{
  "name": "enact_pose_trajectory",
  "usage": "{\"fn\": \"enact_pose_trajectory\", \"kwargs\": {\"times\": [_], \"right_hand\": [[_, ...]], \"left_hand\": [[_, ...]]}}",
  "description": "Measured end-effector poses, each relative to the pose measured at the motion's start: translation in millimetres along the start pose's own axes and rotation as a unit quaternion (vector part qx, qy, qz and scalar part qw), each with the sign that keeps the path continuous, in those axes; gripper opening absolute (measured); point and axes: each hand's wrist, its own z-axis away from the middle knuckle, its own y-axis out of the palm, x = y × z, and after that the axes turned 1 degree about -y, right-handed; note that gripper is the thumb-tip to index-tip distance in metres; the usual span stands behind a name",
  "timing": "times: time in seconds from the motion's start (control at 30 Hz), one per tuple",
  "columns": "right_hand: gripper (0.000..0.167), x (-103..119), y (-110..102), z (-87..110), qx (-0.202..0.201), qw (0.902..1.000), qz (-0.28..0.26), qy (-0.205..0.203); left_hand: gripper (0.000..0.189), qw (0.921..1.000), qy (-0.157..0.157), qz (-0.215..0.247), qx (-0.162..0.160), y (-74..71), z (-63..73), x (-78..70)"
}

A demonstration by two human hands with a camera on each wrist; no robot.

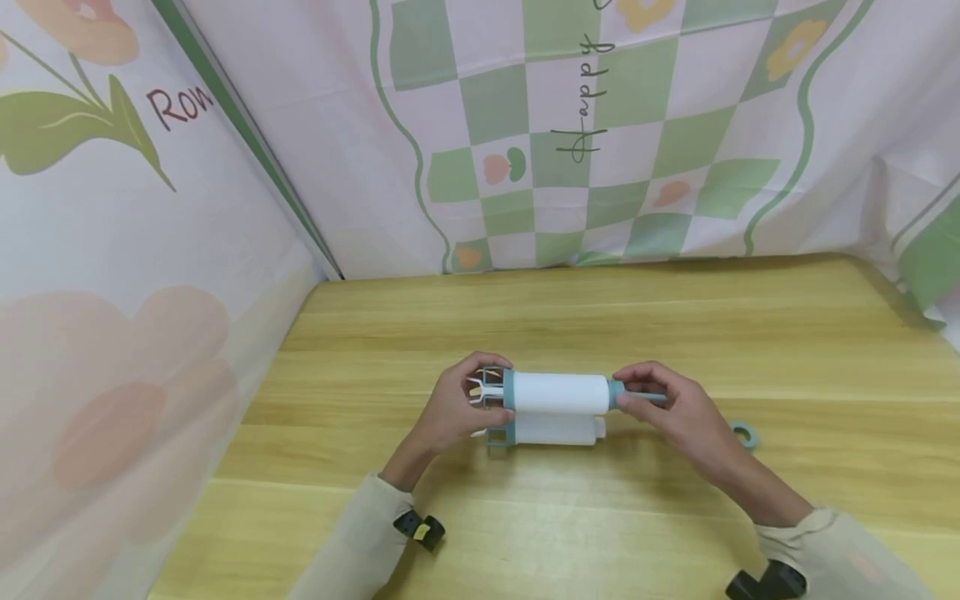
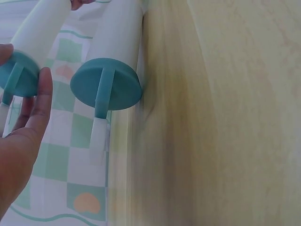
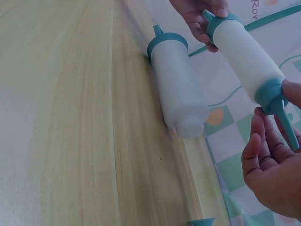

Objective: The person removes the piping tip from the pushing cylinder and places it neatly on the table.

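My left hand (image 1: 452,410) grips the teal end piece (image 1: 509,389) of a white plastic bottle (image 1: 561,393), with thumb and fingers on its rim. At the opposite end, my right hand (image 1: 681,410) pinches a teal cap with a long thin spout (image 3: 288,127). The bottle is held sideways above the table. Beside it, a second white bottle (image 3: 178,82) lies on its side; its teal end piece (image 2: 106,85) carries a bar with a pale strip. Its neck (image 3: 190,126) at the other end has no cap. Part of the held end piece is hidden by my left fingers.
A small teal ring-shaped part (image 1: 744,434) lies on the wooden table (image 1: 600,542) near my right wrist. Patterned cloth (image 1: 555,192) hangs along the table's back edge, and more cloth (image 1: 150,275) stands on the left. A black strap camera (image 1: 420,529) sits on my left sleeve.
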Motion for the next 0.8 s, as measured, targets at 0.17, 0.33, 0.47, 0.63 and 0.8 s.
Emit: {"fn": "enact_pose_trajectory", "kwargs": {"times": [0.17,0.33,0.47,0.63,0.8], "right_hand": [[0.037,-1.6,0.2,1.2,0.002,0.9997,-0.011,-0.022],[0.036,0.3,-2.4,0.9,0.005,1.0,0.004,-0.006],[0.037,3.6,-3.9,-0.5,-0.006,0.9996,0.025,0.011],[0.037,5.7,-3.2,-2.2,-0.009,0.9994,0.028,0.018],[0.034,5.2,-1.9,-2.1,-0.007,0.9996,0.022,0.014]], "left_hand": [[0.051,1.0,0.001,0.0,0.0,0.2,0.7,-0.2],[0.051,1.0,0.004,-0.001,0.0,0.8,1.0,0.1],[0.051,1.0,0.005,-0.002,-0.001,0.9,1.6,-0.4],[0.052,1.0,0.002,0.006,0.0,1.4,1.7,-0.6],[0.052,0.9999,-0.001,0.011,0.002,2.4,1.2,-0.3]]}}
